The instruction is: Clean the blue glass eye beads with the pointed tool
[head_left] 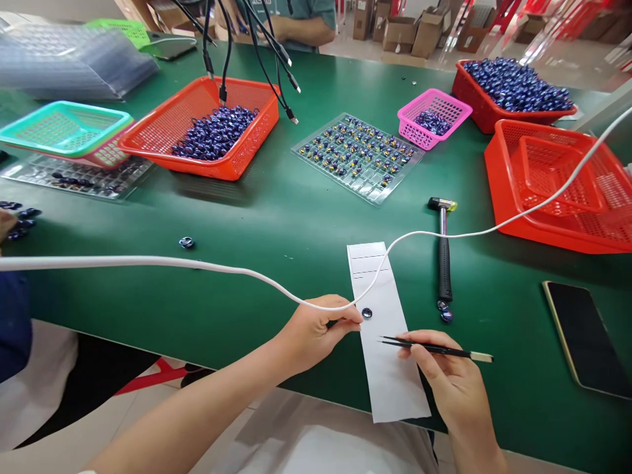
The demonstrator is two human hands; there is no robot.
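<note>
My right hand [451, 375] holds black tweezers [434, 347] with a pale end, their two tips slightly apart over a white paper strip [390, 368]. On the paper lies a small dark, shiny round piece [367, 313]. Just left of that piece, my left hand [316, 332] is closed, thumb and forefinger pinched together at the strip's edge. Whatever is between those fingertips is too small or hidden to make out. A thin white cable [222, 265] runs across the view and passes in front of the left hand's fingers.
A hammer [444, 257] and a phone [585, 336] lie at right. Behind are a clear tray [363, 192] of small parts, a pink basket [417, 135] and red baskets [247, 158]. Black cables [227, 39] hang above. Another person [306, 26] sits opposite; a sleeve [14, 322] shows at left.
</note>
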